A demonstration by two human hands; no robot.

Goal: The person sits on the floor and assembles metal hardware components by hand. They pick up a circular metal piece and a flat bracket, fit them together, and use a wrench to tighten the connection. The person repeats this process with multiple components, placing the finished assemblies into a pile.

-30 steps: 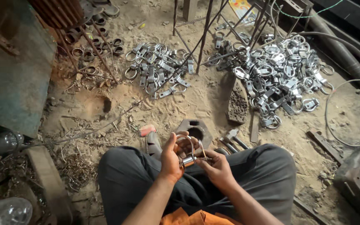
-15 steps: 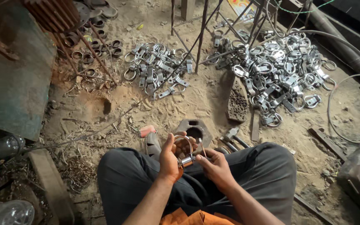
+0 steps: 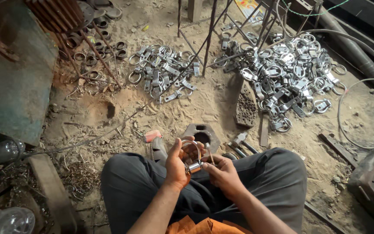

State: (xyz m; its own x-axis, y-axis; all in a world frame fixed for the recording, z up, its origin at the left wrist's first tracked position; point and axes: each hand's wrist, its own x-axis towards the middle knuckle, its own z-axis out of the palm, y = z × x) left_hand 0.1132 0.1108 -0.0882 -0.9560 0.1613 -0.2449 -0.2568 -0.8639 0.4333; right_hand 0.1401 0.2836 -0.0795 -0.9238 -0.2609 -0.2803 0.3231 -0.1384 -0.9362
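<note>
hands (image 3: 200,167), one ring clamp (image 3: 191,158), two piles (image 3: 291,78)

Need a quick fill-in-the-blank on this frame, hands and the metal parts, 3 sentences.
1. The left hand and right hand together hold one shiny metal ____ clamp over the lap.
2. The larger pile of finished clamps lies on the sandy ground to the person's ____ side.
3. The rusty unplated rings lie beside the smaller pile, to its ____.

Missing words: ring; right; left
</note>
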